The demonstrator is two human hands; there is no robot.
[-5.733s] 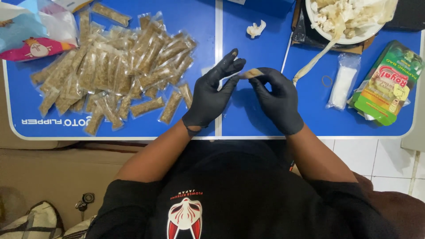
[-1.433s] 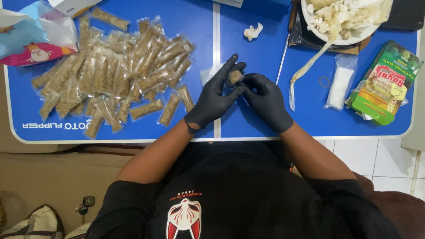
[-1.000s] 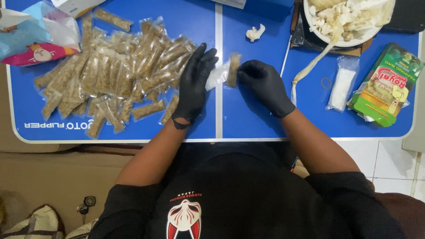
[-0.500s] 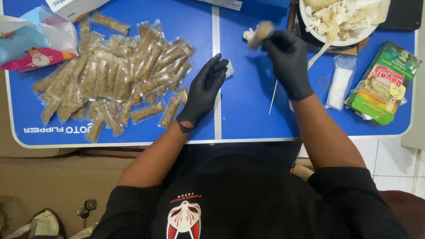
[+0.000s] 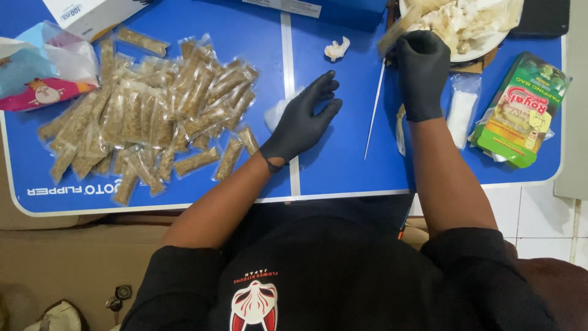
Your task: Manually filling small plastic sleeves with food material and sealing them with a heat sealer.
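Both my hands wear black gloves over a blue folding table (image 5: pixel 343 165). My left hand (image 5: pixel 301 119) lies flat with fingers apart, resting on a small clear plastic pouch (image 5: pixel 274 114). My right hand (image 5: pixel 422 72) is reached out to the far right and grips a brown roll (image 5: pixel 395 35) at the rim of a white plate (image 5: pixel 474 50) heaped with pale pieces. A heap of several clear packets filled with brown rolls (image 5: pixel 147 110) lies left of my left hand.
A thin white stick (image 5: pixel 372 109) lies between my hands. A pale scrap (image 5: pixel 337 49) sits at the back. A white sachet (image 5: pixel 459 110) and a green pouch (image 5: pixel 517 110) lie right. A colourful bag (image 5: pixel 37 67) and a white box (image 5: pixel 86 12) are far left.
My hands held the brown roll together, then parted. My right hand carried the roll up and right to the plate; my left hand settled flat on the clear pouch.
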